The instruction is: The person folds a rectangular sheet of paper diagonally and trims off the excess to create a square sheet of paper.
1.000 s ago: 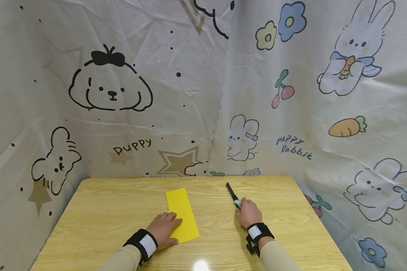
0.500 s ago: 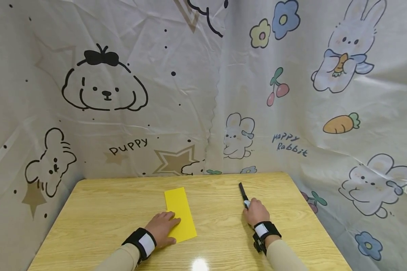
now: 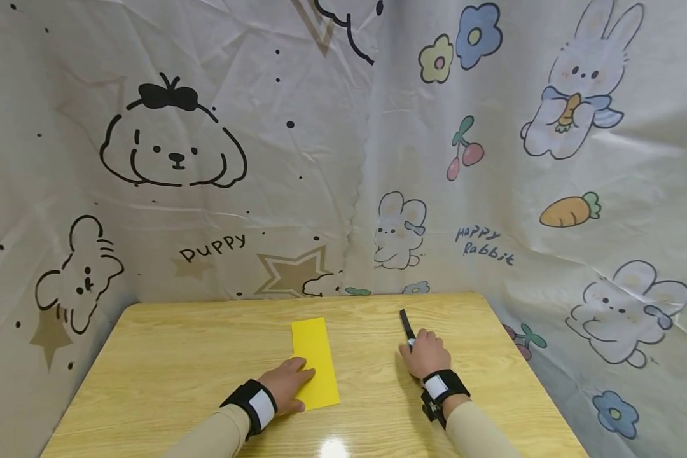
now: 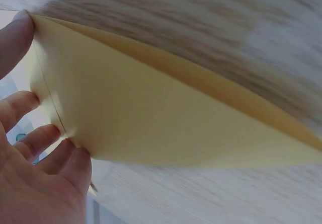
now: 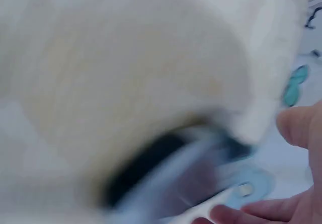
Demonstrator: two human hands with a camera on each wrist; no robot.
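A folded yellow sheet of paper (image 3: 317, 356) lies lengthwise on the table. My left hand (image 3: 286, 385) rests on its left side with fingers spread. In the left wrist view, fingers and thumb touch one end of the paper (image 4: 131, 98), and its layers gape along one long edge. Right of the paper, my right hand (image 3: 426, 355) is over a slim black tool (image 3: 406, 323) with a grey-white part; its exact kind is unclear. In the right wrist view the tool (image 5: 166, 168) is blurred, and the thumb (image 5: 297, 126) stands apart from it.
The wooden table (image 3: 194, 343) reaches back to a hanging cloth (image 3: 298, 191) printed with cartoon animals. A strap (image 3: 257, 404) sits on the left wrist and another strap (image 3: 443, 385) on the right.
The right hand and tool first move right, then slightly back left; the thumb now spreads away from the tool. The paper turns slightly straighter under the left hand.
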